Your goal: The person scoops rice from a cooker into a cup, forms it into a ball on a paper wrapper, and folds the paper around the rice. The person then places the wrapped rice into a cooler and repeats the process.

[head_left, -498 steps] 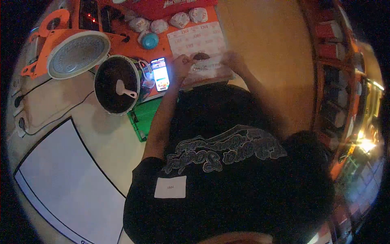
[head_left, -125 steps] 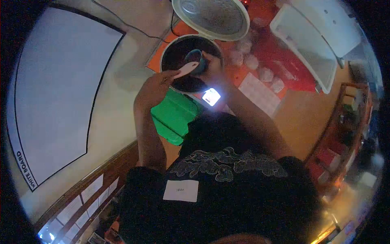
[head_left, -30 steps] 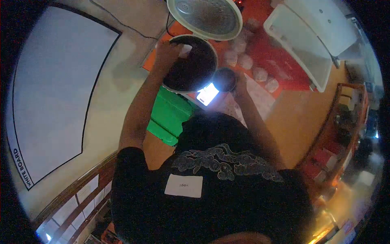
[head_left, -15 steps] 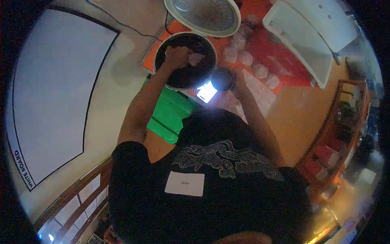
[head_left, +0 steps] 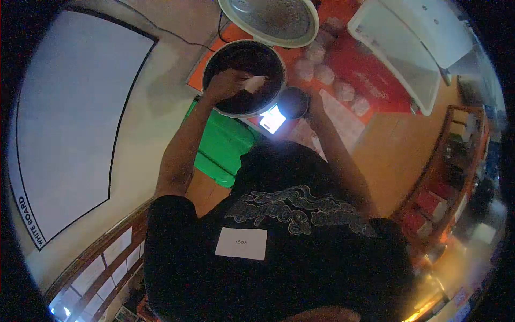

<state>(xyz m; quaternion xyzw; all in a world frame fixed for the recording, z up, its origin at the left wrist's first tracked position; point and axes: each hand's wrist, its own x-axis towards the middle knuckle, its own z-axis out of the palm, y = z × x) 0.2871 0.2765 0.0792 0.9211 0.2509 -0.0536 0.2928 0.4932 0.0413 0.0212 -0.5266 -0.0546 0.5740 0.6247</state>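
Observation:
My left hand (head_left: 228, 86) reaches down into a large round cooker pot (head_left: 213, 104) with a dark interior. Its fingers are closed on a pale rice paddle (head_left: 255, 83), whose blade lies inside the pot; the handle is hidden by the hand. Just to the right of the rim, my right hand (head_left: 316, 104) grips a small dark bowl (head_left: 293, 103) by its right side. Behind the pot its round lid (head_left: 271, 19) stands raised. Under the bowl's left edge glows a small white device (head_left: 272, 120), too bright to make out.
Several pale round portions (head_left: 324, 74) lie on the red tabletop (head_left: 373, 75). A white tub (head_left: 399, 53) stands at the back right. Below the pot is a green container (head_left: 222, 150). A whiteboard (head_left: 80, 118) is on the left wall, and a cord (head_left: 166, 31) runs behind the pot.
My left hand has shifted slightly down inside the pot, and the paddle's blade has tilted and looks narrower. My right hand and the bowl stay almost in place.

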